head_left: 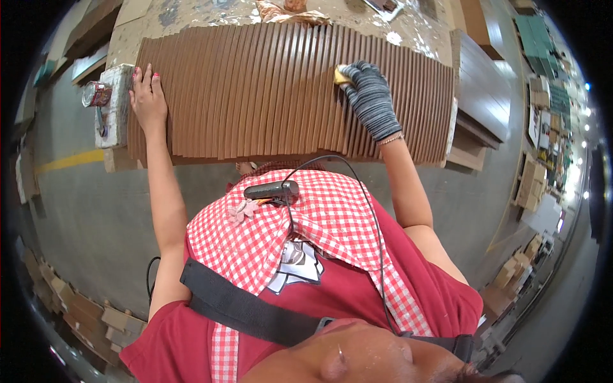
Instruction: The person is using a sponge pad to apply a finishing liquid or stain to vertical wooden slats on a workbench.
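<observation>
A long row of narrow brown strips lies side by side across the workbench in front of me. On the leftmost strips my bare left hand rests flat, fingers stretched toward the far side. My right hand, in a grey striped knit glove, is closed on a yellow pad, which touches the strips right of the middle. Most of the pad is hidden under the gloved fingers, so I cannot tell whether it is sponge or cloth.
Left of the strips, a stained tin can stands on a white paint-crusted block. A crumpled brownish cloth lies on the paint-spotted bench top. Dark brown panels are at the right. A cable hangs before me.
</observation>
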{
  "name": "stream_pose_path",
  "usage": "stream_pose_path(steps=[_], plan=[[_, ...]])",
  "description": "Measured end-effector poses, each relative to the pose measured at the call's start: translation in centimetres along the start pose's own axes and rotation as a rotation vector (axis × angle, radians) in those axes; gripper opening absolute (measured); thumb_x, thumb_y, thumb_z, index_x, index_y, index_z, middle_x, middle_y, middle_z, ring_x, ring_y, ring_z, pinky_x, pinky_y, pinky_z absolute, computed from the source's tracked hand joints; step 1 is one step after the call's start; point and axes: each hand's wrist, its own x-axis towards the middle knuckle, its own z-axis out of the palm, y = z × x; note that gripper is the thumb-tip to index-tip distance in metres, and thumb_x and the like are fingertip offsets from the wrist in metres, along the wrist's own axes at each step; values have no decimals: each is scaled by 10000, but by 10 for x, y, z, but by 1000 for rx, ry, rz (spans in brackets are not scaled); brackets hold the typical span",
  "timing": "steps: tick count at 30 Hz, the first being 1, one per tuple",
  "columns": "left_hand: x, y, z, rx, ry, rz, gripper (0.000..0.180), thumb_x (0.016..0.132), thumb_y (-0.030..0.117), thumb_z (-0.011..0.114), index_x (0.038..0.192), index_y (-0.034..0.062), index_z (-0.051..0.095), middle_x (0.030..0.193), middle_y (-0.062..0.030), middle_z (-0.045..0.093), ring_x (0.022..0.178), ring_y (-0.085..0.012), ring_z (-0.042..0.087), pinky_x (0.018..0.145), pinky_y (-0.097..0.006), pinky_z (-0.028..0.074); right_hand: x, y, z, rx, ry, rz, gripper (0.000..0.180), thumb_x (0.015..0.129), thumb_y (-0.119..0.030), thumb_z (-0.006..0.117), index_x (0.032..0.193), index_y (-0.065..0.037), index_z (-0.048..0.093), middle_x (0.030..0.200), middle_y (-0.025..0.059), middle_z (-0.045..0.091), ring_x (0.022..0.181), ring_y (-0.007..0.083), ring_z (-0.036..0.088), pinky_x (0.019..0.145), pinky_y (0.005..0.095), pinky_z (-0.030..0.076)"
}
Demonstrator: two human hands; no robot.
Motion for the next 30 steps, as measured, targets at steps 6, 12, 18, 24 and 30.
stream_pose_path(steps=[6,12,18,24,30], plan=[[17,27,30,-27,10,16,480,999,396,352,1396,159,482,1507,-100,355,1402,-259,307,1156,-469,167,-73,-6,15,27,46,37,311,793,-117,692,1102,-98,654,1075,84,616,1053,269,565,977,392,438],[31,41,48,-31,23,21,516,992,418,335,1399,132,474,1506,-140,344,1406,-283,295,1158,-486,144,-127,-5,5,205,-11,28,340,740,-76,739,1072,-90,665,1047,87,628,1009,261,593,914,378,490],[48,66,72,-35,40,39,538,981,432,342,1402,122,469,1504,-160,342,1409,-299,289,1157,-495,137,-90,28,8,306,422,143,324,737,-59,759,1048,-44,668,1042,102,626,977,269,596,913,359,498],[47,75,86,-24,33,36,550,978,441,345,1411,120,455,1501,-166,343,1416,-292,277,1157,-496,139,-110,37,30,141,254,123,348,736,-74,761,1070,-50,666,1052,108,618,998,273,586,906,355,488],[41,72,86,29,30,48,553,989,450,328,1427,129,431,1524,-144,312,1428,-290,251,1155,-497,138,-130,35,12,457,69,154,351,772,-33,738,1110,-41,647,1063,90,598,1011,233,588,924,339,494]])
